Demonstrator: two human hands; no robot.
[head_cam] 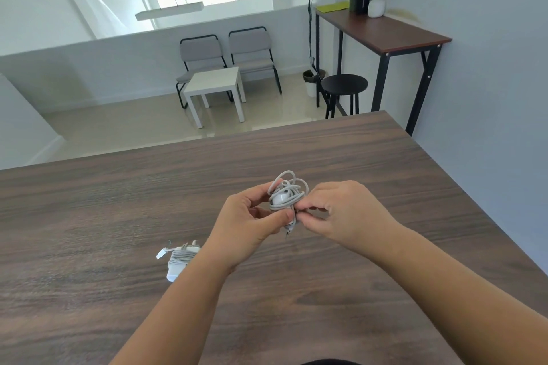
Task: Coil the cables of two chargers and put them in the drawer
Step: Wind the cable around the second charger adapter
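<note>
Both hands hold one white charger [285,195] above the dark wooden table [118,201], its grey-white cable looped in loose coils around the plug body. My left hand [246,225] grips it from the left with thumb and fingers. My right hand [341,213] pinches the cable end at the bundle's lower right. A second white charger [179,259] lies on the table to the left of my left forearm, its cable wound around it and the connector end sticking out to the left. No drawer is in view.
The table's far edge runs across the middle of the view, its right edge near the wall. Beyond stand a small white side table [216,83], two grey chairs [225,53], a black stool [344,86] and a tall brown desk [382,29] with a flower vase.
</note>
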